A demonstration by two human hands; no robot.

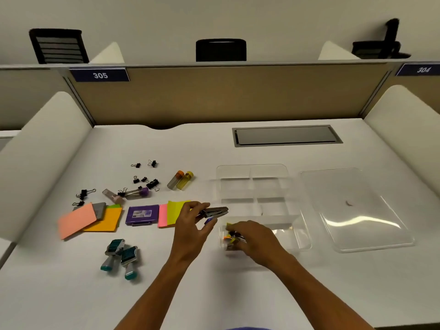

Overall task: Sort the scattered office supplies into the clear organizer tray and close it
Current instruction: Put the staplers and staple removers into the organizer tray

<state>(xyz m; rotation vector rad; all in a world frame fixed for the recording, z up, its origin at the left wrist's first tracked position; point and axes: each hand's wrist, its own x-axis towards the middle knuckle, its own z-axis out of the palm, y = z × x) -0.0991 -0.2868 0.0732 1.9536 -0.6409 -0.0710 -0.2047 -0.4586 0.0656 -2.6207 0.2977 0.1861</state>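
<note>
The clear organizer tray [252,173] with several compartments lies right of centre; its clear lid [357,210] rests flat beside it on the right. My left hand [192,225] holds a small dark stapler [215,211] just left of the tray. My right hand [254,236] reaches into the tray's near-left compartment, fingers on a bunch of small colourful clips [232,236]. Scattered on the left are black binder clips [152,184], two vials [181,179], capped tubes [135,193], sticky-note pads [104,220], a purple case [139,215] and two teal stamps [121,256].
The white desk [71,294] is bounded by a tan partition [214,96] at the back and white side dividers [42,151]. A grey cable hatch [285,135] sits at the back right. Pink and yellow notes [170,213] lie under my left hand.
</note>
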